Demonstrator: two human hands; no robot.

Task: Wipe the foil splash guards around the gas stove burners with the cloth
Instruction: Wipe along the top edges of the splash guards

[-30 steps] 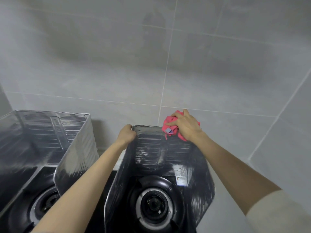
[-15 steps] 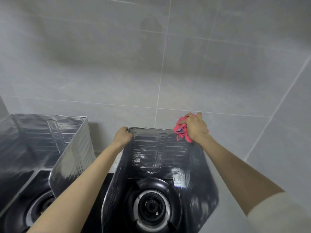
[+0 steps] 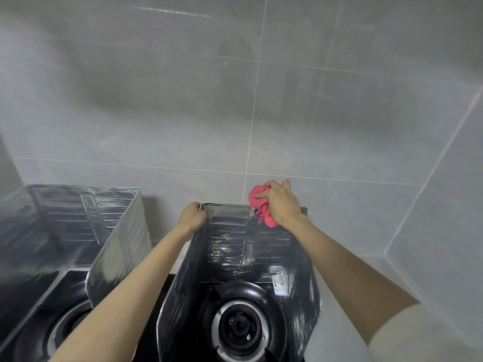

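Observation:
Two silver foil splash guards stand around the black gas stove's burners. The right guard [image 3: 235,246] wraps the right burner [image 3: 241,330]; the left guard [image 3: 65,223] wraps the left burner [image 3: 65,333]. My right hand [image 3: 282,202] grips a bunched pink cloth [image 3: 257,198] against the top edge of the right guard's back panel. My left hand [image 3: 192,216] holds that guard's top left corner, fingers curled over the edge.
Grey tiled wall rises right behind both guards, and a side wall [image 3: 444,231] closes in on the right. A small label [image 3: 279,286] sticks to the right guard's inner face. The left guard's right wing [image 3: 120,246] stands close beside my left forearm.
My right hand has carried the cloth up from the back panel's upper face onto its top edge. My left hand kept its hold on the corner. The camera tilted slightly upward.

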